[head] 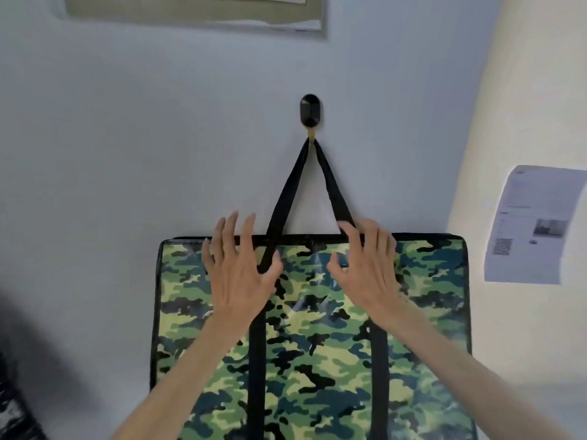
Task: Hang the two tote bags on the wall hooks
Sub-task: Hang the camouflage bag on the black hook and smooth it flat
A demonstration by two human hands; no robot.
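Observation:
A green camouflage tote bag [317,354] with black trim hangs flat against the pale wall. Its black strap [287,192] runs up in a triangle to a black oval wall hook [310,110]. My left hand [239,271] is spread in front of the bag's upper left, fingers apart, holding nothing. Over the upper right, by the strap's base, my right hand [368,268] is also spread and holds nothing. Only one bag and one hook are in view.
A poster [193,11] is fixed to the wall above the hook. A printed sheet with a code square [533,227] hangs on the cream wall to the right. Something dark and blurred [16,411] fills the lower left corner.

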